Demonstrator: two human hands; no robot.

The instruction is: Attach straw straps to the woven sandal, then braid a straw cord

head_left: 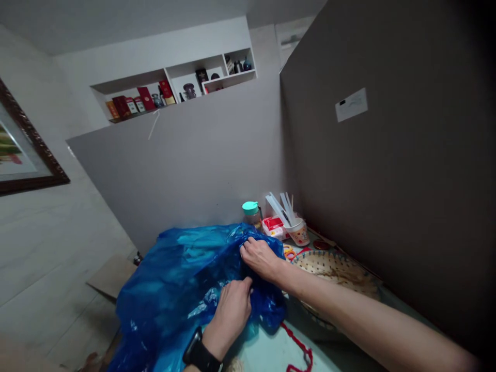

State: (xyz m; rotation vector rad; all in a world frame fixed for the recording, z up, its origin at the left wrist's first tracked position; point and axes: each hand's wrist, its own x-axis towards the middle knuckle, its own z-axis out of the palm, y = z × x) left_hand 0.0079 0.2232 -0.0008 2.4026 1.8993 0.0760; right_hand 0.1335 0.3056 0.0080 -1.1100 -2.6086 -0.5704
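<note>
A large blue plastic bag lies crumpled across the table, spilling over its left side. My right hand grips the bag's gathered edge, fingers curled into the plastic. Just below and to the left, my left hand, with a black watch on the wrist, is closed on the bag too. Its fingertips are partly hidden by the folds. What the bag contains, if anything, cannot be seen. From under its right corner trails a red cord over the pale green tabletop.
Right of the bag sits a woven basket. Behind stand a paper cup with white strips, a red-and-white packet and a jar with a turquoise lid. Orange-handled scissors lie nearby. Grey panels close off the back and right.
</note>
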